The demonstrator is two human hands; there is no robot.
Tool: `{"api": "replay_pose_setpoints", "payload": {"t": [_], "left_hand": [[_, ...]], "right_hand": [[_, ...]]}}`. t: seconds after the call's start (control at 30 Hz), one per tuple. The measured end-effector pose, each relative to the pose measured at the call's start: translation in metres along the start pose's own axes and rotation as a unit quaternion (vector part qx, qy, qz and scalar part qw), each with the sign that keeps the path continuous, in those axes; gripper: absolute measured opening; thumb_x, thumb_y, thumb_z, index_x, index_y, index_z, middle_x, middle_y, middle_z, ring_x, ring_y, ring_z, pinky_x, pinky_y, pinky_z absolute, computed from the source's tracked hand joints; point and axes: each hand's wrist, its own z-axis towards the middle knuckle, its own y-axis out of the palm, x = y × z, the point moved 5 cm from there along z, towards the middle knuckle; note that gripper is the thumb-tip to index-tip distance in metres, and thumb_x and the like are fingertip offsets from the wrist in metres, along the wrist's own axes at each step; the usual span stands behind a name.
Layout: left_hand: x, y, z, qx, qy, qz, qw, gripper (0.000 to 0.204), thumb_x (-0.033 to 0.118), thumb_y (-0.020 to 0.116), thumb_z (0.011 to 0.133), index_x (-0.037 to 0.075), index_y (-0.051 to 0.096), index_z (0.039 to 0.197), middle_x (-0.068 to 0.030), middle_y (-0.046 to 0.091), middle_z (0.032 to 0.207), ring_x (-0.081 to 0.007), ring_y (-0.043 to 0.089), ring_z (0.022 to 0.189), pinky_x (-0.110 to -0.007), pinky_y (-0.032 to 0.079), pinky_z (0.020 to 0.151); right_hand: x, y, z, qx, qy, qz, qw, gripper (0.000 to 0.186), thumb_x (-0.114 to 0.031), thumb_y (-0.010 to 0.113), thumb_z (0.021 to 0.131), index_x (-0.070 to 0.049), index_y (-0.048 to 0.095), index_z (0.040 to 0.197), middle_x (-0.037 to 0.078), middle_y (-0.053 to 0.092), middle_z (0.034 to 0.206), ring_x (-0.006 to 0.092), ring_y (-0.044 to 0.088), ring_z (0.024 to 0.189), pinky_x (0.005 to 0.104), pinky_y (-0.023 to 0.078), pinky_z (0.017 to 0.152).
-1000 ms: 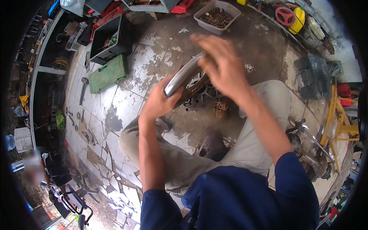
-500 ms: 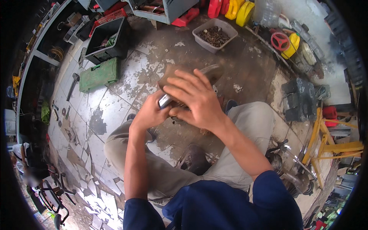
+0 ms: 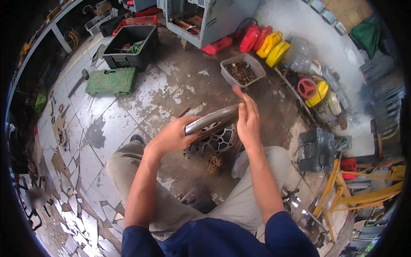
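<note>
A flat metal disc (image 3: 214, 119) is held up between my hands, tilted so that its bright rim shows. My left hand (image 3: 174, 135) is closed around its left edge, thumb side up. The right hand (image 3: 249, 122) lies against the disc's right edge with its fingers stretched out. Underneath, partly hidden by the disc, a round metal part (image 3: 218, 142) with spoke-like cutouts rests on the floor between my legs. Just in front of me lies a crumpled brown wad (image 3: 214, 164), perhaps a rag.
A grey tub (image 3: 242, 70) of small metal pieces stands ahead. To the left are a green case (image 3: 111, 81), a black crate (image 3: 130, 47) and a hammer (image 3: 79, 82). Red and yellow jugs (image 3: 269, 45) line the wall. A dark toolbox (image 3: 316, 150) sits at right.
My right hand has moved from over the disc to its right edge. The disc now appears more edge-on and lower, uncovering the metal part and brown wad. The view has shifted.
</note>
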Motion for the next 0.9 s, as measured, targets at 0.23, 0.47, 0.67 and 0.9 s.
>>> {"api": "replay_pose_setpoints", "payload": {"t": [0.23,0.47,0.67,0.9], "left_hand": [[0.000,-0.007,-0.006,0.003,0.001,-0.016,1.000,0.038,0.014,0.069,0.089,0.000,0.063,0.123,-0.0229,0.069,0.113,-0.0350,0.067,0.104,-0.041,0.051,0.091],[0.003,-0.009,-0.003,-0.010,-0.001,0.011,1.000,0.037,0.016,0.069,0.090,0.001,0.064,0.123,-0.0229,0.069,0.113,-0.0364,0.067,0.104,-0.041,0.052,0.090],[0.004,-0.003,0.001,-0.019,0.014,0.035,0.999,0.041,0.020,0.067,0.091,0.005,0.063,0.129,-0.0198,0.067,0.120,-0.0391,0.064,0.109,-0.043,0.051,0.094],[0.009,-0.007,-0.004,-0.013,0.017,0.032,0.999,0.041,0.018,0.069,0.089,0.003,0.064,0.126,-0.0217,0.068,0.117,-0.0390,0.065,0.108,-0.042,0.051,0.093]], "right_hand": [[-0.062,0.018,-0.021,-0.078,-0.206,-0.071,0.973,0.052,-0.051,0.050,0.102,-0.011,0.063,0.134,0.012,0.064,0.132,0.0320,0.055,0.131,0.0531,0.036,0.111],[-0.032,0.007,-0.006,-0.020,-0.100,-0.029,0.994,0.054,-0.042,0.050,0.104,-0.005,0.052,0.144,0.018,0.054,0.145,0.0374,0.048,0.138,0.0529,0.032,0.115],[0.009,-0.005,0.000,-0.054,0.025,-0.038,0.998,0.057,-0.044,0.046,0.104,-0.007,0.049,0.147,0.016,0.051,0.149,0.0371,0.044,0.141,0.0583,0.025,0.117],[-0.027,0.003,-0.013,-0.056,-0.100,-0.087,0.990,0.054,-0.044,0.046,0.105,-0.006,0.055,0.142,0.016,0.055,0.144,0.0370,0.046,0.139,0.0570,0.019,0.120]]}}
